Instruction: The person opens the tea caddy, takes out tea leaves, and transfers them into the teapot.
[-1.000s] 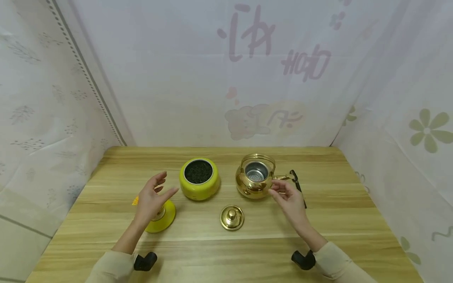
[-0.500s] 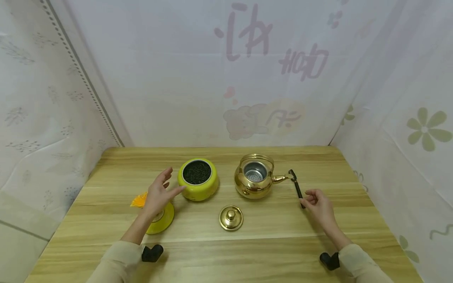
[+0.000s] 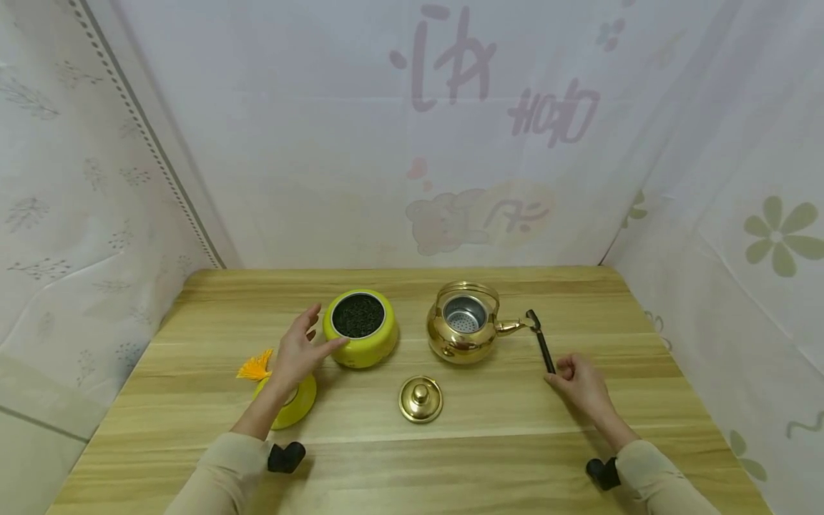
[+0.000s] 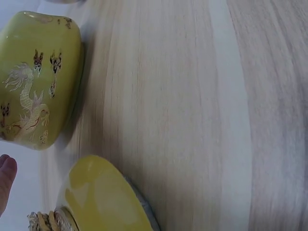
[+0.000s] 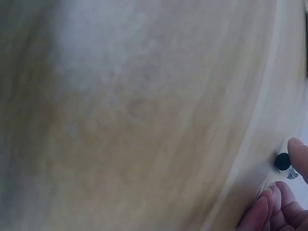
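My left hand is at the left of a yellow tea jar, fingers extended, its thumb overlapping the jar's front rim. Dark loose tea leaves fill the jar. Below this hand lies the yellow jar lid with an orange tassel, partly hidden by the forearm. My right hand pinches the near end of a slim black-handled tool between thumb and curled fingers. Its dark head lies by the spout of a golden teapot. The lidless pot shows a perforated steel strainer.
A round golden teapot lid lies knob up in front of the pot, between my hands. Everything stands on a wood-grain table. Patterned cloth hangs behind it and along both sides.
My right hand has moved from beside the teapot, rightward and nearer to me, to the tool's handle end. My left hand has shifted right to the jar. The jar and pot stay put.
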Demonstrator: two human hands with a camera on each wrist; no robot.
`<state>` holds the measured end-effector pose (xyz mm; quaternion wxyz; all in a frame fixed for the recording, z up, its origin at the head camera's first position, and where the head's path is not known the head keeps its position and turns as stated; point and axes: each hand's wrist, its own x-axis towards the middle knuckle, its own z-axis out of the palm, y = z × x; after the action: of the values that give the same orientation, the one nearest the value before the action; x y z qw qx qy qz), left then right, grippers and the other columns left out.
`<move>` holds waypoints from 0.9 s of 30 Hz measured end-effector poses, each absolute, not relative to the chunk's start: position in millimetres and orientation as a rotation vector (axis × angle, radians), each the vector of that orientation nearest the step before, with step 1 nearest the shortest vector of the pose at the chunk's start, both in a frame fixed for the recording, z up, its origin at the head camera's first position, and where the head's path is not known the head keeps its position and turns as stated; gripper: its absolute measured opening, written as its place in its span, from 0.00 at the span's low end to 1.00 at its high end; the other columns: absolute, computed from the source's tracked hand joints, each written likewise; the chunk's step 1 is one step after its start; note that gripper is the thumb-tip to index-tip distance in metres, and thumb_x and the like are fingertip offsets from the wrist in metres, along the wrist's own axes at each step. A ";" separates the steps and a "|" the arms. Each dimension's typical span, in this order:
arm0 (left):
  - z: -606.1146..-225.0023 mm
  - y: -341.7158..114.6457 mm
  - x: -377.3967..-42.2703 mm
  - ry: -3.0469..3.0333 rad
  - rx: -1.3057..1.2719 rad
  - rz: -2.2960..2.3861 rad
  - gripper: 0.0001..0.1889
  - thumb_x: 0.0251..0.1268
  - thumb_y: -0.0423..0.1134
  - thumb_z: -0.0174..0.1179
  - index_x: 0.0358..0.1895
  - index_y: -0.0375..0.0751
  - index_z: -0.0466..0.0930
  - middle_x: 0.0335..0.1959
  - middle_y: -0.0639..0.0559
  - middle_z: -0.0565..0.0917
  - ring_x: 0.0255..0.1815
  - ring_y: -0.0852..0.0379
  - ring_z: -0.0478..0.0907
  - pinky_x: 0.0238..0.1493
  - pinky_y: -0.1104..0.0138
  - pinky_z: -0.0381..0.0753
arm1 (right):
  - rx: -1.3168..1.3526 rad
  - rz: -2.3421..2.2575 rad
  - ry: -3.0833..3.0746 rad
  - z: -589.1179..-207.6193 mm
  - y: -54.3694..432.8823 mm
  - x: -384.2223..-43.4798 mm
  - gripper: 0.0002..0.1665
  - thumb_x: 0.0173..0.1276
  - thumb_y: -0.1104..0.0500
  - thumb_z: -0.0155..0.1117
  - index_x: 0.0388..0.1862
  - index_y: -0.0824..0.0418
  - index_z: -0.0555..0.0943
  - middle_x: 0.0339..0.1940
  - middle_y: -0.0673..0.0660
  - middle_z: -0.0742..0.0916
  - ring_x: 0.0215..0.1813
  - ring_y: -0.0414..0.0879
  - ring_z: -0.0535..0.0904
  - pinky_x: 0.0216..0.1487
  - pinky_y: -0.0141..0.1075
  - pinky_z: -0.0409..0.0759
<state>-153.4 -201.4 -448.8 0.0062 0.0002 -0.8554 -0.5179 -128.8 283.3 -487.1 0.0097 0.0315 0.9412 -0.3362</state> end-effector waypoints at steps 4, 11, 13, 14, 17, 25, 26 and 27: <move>-451.4 -200.4 -155.5 -2.682 -0.022 -1.603 0.47 0.55 0.47 0.68 0.73 0.34 0.50 0.73 0.39 0.55 0.72 0.40 0.54 0.69 0.50 0.61 | 0.079 -1.000 2.952 -488.7 283.7 -130.1 0.17 0.59 0.61 0.68 0.41 0.72 0.75 0.26 0.56 0.78 0.28 0.43 0.71 0.25 0.30 0.69; -453.2 -200.2 -157.2 -2.676 -0.053 -1.618 0.47 0.54 0.48 0.68 0.72 0.34 0.52 0.73 0.38 0.56 0.72 0.41 0.55 0.70 0.51 0.61 | 0.050 -0.938 2.974 -487.5 284.5 -132.0 0.13 0.59 0.63 0.66 0.37 0.71 0.76 0.26 0.56 0.80 0.28 0.44 0.72 0.26 0.31 0.68; -453.9 -200.2 -157.9 -2.672 -0.070 -1.627 0.46 0.54 0.47 0.68 0.72 0.34 0.53 0.72 0.38 0.58 0.71 0.41 0.57 0.69 0.51 0.62 | 0.053 -0.930 2.967 -486.1 284.6 -132.7 0.12 0.60 0.63 0.66 0.36 0.71 0.76 0.27 0.57 0.81 0.29 0.45 0.73 0.27 0.32 0.69; -454.2 -200.2 -158.1 -2.670 -0.076 -1.634 0.46 0.54 0.47 0.69 0.72 0.34 0.53 0.72 0.38 0.58 0.71 0.42 0.57 0.69 0.52 0.62 | 0.057 -0.929 2.961 -485.3 284.5 -132.9 0.12 0.60 0.63 0.65 0.37 0.72 0.76 0.27 0.58 0.81 0.29 0.46 0.74 0.27 0.32 0.70; -454.9 -200.2 -158.7 -2.664 -0.093 -1.651 0.46 0.54 0.46 0.69 0.72 0.34 0.54 0.71 0.39 0.60 0.71 0.43 0.58 0.69 0.52 0.63 | 0.068 -0.927 2.952 -483.8 284.7 -134.0 0.11 0.61 0.64 0.64 0.37 0.73 0.76 0.29 0.61 0.82 0.31 0.48 0.77 0.29 0.34 0.73; -454.8 -200.7 -159.8 -2.663 -0.118 -1.667 0.46 0.52 0.45 0.70 0.72 0.36 0.54 0.71 0.40 0.60 0.71 0.43 0.59 0.68 0.54 0.64 | 0.105 -0.927 2.937 -482.5 287.7 -135.8 0.13 0.63 0.63 0.59 0.40 0.74 0.77 0.31 0.63 0.83 0.33 0.50 0.78 0.30 0.34 0.74; -454.7 -200.8 -159.7 -2.664 -0.122 -1.670 0.46 0.52 0.44 0.70 0.72 0.36 0.54 0.71 0.40 0.60 0.71 0.43 0.59 0.68 0.54 0.65 | 0.116 -0.938 2.928 -482.2 288.4 -136.1 0.14 0.63 0.63 0.59 0.40 0.75 0.76 0.32 0.63 0.83 0.33 0.49 0.78 0.29 0.34 0.74; -454.7 -201.0 -159.7 -2.664 -0.124 -1.672 0.46 0.52 0.44 0.70 0.72 0.36 0.54 0.71 0.40 0.60 0.71 0.43 0.59 0.68 0.54 0.65 | 0.125 -0.955 2.920 -481.5 289.1 -136.4 0.14 0.64 0.63 0.58 0.41 0.75 0.76 0.32 0.63 0.82 0.32 0.49 0.77 0.28 0.33 0.74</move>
<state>-159.7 -201.0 -454.7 -0.0032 -0.0393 -0.8463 -0.5312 -136.4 289.1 -481.5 0.0333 0.0408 0.9491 -0.3104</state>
